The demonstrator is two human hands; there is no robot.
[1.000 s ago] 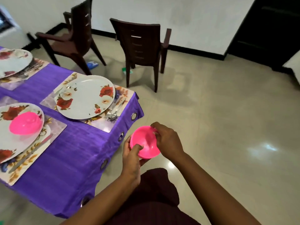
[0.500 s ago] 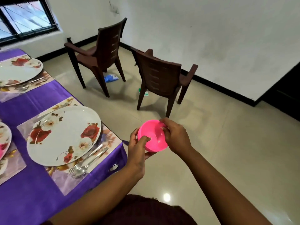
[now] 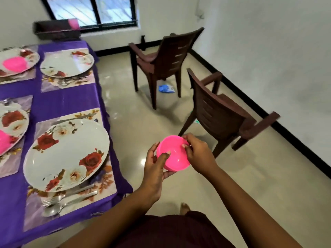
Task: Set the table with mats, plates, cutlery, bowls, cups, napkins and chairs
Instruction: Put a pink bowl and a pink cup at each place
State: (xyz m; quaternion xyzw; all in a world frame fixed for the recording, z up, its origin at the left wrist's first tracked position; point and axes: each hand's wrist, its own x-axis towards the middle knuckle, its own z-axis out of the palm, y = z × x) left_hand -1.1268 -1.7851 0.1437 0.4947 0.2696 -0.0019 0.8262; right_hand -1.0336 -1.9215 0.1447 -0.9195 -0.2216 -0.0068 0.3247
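Both hands hold a pink plastic bowl above the floor, just right of the table's edge. My left hand grips its near rim with the thumb inside. My right hand pinches the far rim. On the purple tablecloth lie floral mats, each with a rose-patterned plate. The nearest plate holds nothing, and a fork and spoon lie beside it. A second bare plate sits farther back. Two plates on the left carry pink bowls.
Two dark brown plastic chairs stand on the tiled floor, away from the table. A blue packet lies under the far chair. A dark basket with a pink cup sits at the table's far end below the window.
The view has swung left and along the table, bringing the window and far end into sight. Both hands keep their hold on the pink bowl, which stays beside the table's edge.
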